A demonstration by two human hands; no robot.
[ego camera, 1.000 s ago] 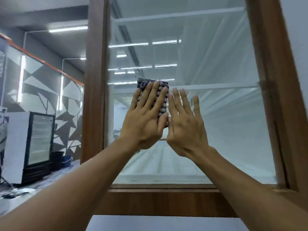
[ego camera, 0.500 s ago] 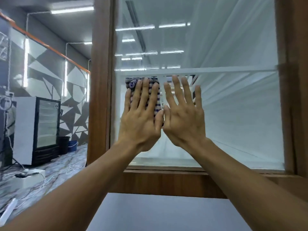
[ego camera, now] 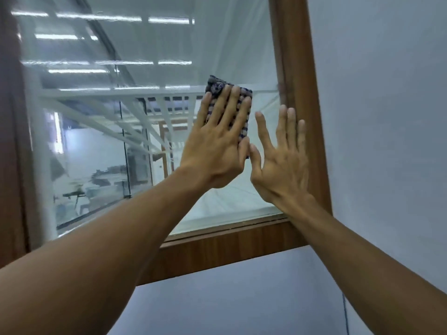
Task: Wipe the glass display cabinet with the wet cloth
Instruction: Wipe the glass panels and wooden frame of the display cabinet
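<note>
Your checked cloth (ego camera: pixel 216 86) is now over by the right edge of the glass pane (ego camera: pixel 145 122), about mid-height. Half a second ago it sat close to the left post. It's pinned flat under your left hand (ego camera: pixel 215 151), fingers straight and just pressing, nothing curled round it. The cloth's top and right edge peek out past the fingers. Your right hand (ego camera: pixel 283 165) lies flat with fingers spread, just right of the cloth, with its fingertips at the wooden frame (ego camera: pixel 296 56). A grey wall (ego camera: pixel 387 117) is beyond that.

Pale grey wall (ego camera: pixel 387 117), thin cord (ego camera: pixel 346 313).
</note>
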